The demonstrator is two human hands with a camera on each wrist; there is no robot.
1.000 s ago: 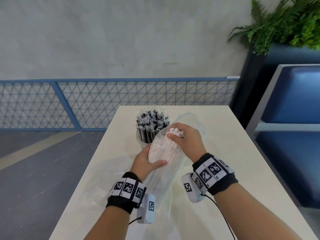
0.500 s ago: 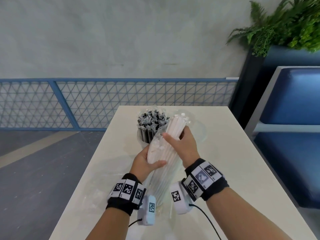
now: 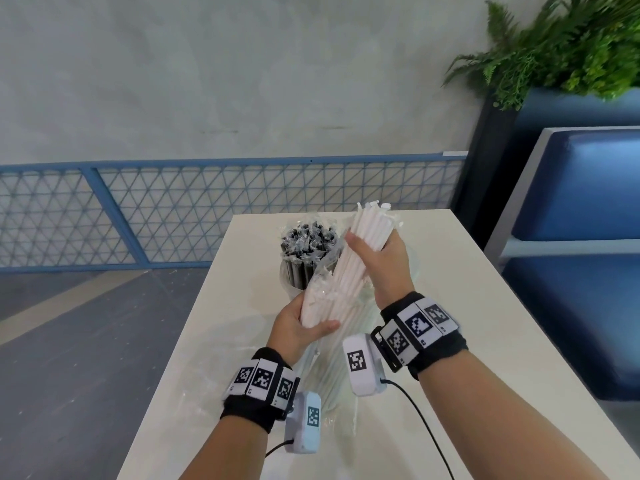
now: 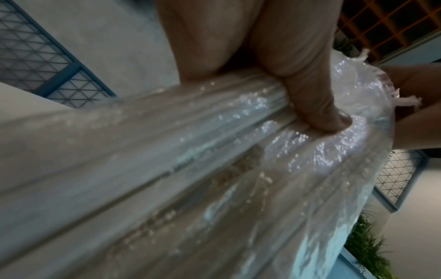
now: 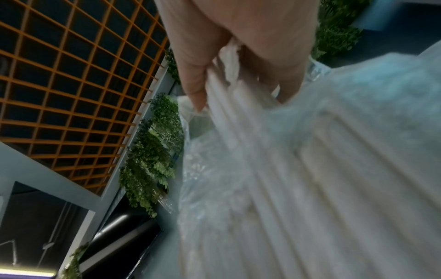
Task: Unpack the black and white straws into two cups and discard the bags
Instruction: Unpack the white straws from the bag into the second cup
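My right hand (image 3: 375,251) grips a bundle of white straws (image 3: 369,230), half drawn out of their clear bag (image 3: 320,296), tips pointing up and away. My left hand (image 3: 304,323) holds the bag round its middle, thumb pressed across the plastic (image 4: 317,120). The bag's lower end hangs near the table between my wrists. In the right wrist view my fingers (image 5: 195,90) curl round the white straws (image 5: 274,151). Behind the bundle, wrapped black straws (image 3: 308,237) stand in a clear cup (image 3: 294,275). A second clear cup (image 3: 412,268) stands mostly hidden behind my right hand.
The white table (image 3: 467,306) runs away from me, ending at a blue mesh railing (image 3: 173,209). A crumpled clear bag (image 3: 207,400) lies on the table by my left wrist. A blue bench (image 3: 581,237) and a planter with ferns (image 3: 571,46) stand on the right.
My right hand has pulled the white straws up and away out of the bag, so much more of the bundle now shows above it. The left hand has kept its hold on the bag.
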